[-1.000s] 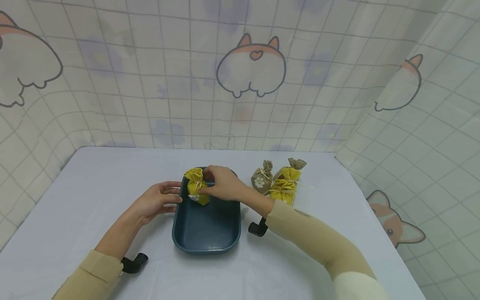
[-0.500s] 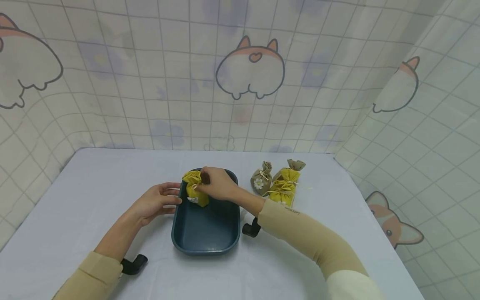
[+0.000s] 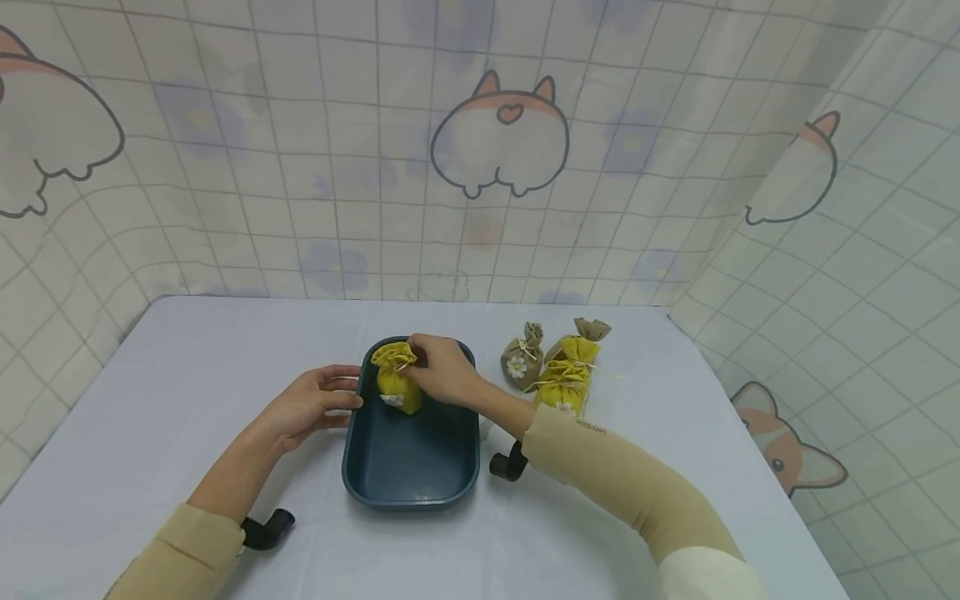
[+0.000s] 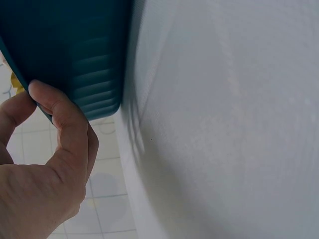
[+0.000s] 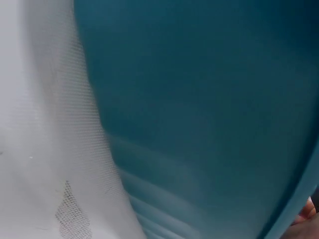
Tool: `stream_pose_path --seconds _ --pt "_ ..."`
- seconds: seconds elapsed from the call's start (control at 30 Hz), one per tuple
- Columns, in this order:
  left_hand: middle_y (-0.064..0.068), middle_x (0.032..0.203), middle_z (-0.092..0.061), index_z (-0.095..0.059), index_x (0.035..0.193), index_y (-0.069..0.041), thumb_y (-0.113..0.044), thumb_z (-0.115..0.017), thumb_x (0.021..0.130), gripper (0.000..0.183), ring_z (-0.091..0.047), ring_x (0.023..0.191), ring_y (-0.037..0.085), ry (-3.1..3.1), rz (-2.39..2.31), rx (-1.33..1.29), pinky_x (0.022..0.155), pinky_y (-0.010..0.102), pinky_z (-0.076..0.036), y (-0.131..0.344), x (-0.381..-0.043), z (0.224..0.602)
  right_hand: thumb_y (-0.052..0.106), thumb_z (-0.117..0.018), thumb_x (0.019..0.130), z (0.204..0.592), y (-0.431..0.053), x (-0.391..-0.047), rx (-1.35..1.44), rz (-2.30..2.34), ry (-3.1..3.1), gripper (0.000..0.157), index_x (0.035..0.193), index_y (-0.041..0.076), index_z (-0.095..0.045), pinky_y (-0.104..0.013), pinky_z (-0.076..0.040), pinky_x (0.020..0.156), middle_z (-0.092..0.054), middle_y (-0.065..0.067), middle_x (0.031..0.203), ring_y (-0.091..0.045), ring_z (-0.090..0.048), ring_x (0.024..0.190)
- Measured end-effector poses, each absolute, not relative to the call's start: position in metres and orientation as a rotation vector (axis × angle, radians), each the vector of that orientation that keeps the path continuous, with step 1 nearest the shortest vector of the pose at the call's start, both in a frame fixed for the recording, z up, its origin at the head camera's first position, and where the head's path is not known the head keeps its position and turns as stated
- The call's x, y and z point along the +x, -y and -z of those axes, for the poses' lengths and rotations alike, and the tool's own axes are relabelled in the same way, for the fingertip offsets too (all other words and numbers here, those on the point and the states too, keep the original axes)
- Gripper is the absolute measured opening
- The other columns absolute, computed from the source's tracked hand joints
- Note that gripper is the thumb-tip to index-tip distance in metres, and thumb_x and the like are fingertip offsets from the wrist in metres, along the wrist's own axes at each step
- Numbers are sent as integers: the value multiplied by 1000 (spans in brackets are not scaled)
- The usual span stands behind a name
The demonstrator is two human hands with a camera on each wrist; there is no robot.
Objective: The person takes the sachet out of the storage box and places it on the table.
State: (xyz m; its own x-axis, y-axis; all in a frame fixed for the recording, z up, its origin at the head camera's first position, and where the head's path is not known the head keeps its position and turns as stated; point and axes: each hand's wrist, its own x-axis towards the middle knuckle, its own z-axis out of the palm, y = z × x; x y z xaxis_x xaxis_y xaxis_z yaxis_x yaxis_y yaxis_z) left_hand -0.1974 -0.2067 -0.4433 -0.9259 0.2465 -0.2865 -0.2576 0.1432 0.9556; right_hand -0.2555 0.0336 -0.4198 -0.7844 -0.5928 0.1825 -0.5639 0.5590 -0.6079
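A dark teal tray (image 3: pixel 408 467) lies on the white-covered table in the head view. Inside its far left part is a small yellow drawstring pouch (image 3: pixel 397 390) with a white flower, its gathered neck upward. My right hand (image 3: pixel 447 369) pinches the pouch near its neck from the right. At the tray's left side is my left hand (image 3: pixel 315 404). In the left wrist view, thumb and finger of the left hand (image 4: pixel 62 154) grip the rim of the tray (image 4: pixel 94 45). The tray's outer wall (image 5: pixel 199 119) fills most of the right wrist view; the right hand (image 5: pixel 305 225) barely shows at its edge.
Right of the tray, a brown pouch (image 3: pixel 522 364) with a white flower stands beside yellow pouches (image 3: pixel 562 392). Another brown pouch (image 3: pixel 592 329) is partly hidden behind them. A patterned curtain (image 3: pixel 360 167) hangs behind the table (image 3: pixel 210 358).
The yellow pouch tipped slightly left, then came back right and more upright within the tray, with my right hand on its neck. My left hand stays at the rim.
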Motion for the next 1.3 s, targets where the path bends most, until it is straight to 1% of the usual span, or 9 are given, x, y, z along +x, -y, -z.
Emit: stream_pose_path --seconds 0.13,0.37,0.5,0.63,0.8,1.07,1.2,1.3 --pt "29 144 -46 -32 154 7 -4 -64 97 67 -63 103 23 -2050 -1840 -8 84 34 -58 207 -197 442 13 -71 97 415 -39 -252 -1023 1074 -2741 19 114 4 -68 -27 -53 81 -71 -7 103 -17 -66 92" --pt "29 142 -47 -31 154 7 -3 -62 97 66 -63 101 22 -2036 -1853 -2 83 33 -58 208 -197 441 10 -69 98 405 -51 -249 -987 1230 -2682 22 119 3 -67 -24 -55 82 -71 -8 110 -18 -68 98" --pt "27 141 -49 -32 154 7 -4 -63 97 66 -63 100 21 -2037 -1854 -6 83 33 -58 209 -196 442 11 -68 98 397 -58 -245 -948 1256 -2684 24 121 4 -67 -27 -56 85 -70 -8 114 -21 -69 103" --pt "26 139 -50 -32 154 6 -4 -63 97 66 -63 99 20 -2034 -1861 -9 83 33 -57 208 -196 443 11 -68 99 389 -67 -240 -935 1277 -2689 24 122 4 -67 -30 -56 86 -70 -9 115 -23 -69 105" --pt "26 138 -50 -33 154 7 -4 -64 97 66 -63 99 20 -2037 -1866 -9 82 33 -58 207 -195 444 12 -69 98 383 -80 -236 -933 1296 -2719 22 119 3 -67 -34 -56 87 -71 -9 113 -25 -68 105" --pt "28 139 -50 -34 153 7 -3 -65 96 66 -63 101 22 -2049 -1872 9 82 33 -58 206 -195 442 15 -68 99 373 -109 -228 -752 1373 -2695 26 123 5 -66 -39 -55 91 -70 -7 115 -24 -65 110" --pt "29 139 -50 -34 153 8 -3 -65 95 67 -64 101 23 -2042 -1876 15 83 33 -58 207 -195 442 16 -70 99 374 -125 -228 -657 1412 -2706 26 123 6 -66 -40 -56 90 -71 -5 115 -22 -66 108" --pt "29 139 -50 -33 153 8 -3 -65 95 67 -64 100 22 -2036 -1876 17 82 33 -58 207 -195 442 15 -70 98 376 -135 -228 -617 1428 -2734 27 123 5 -66 -41 -55 90 -71 -6 116 -23 -67 107"
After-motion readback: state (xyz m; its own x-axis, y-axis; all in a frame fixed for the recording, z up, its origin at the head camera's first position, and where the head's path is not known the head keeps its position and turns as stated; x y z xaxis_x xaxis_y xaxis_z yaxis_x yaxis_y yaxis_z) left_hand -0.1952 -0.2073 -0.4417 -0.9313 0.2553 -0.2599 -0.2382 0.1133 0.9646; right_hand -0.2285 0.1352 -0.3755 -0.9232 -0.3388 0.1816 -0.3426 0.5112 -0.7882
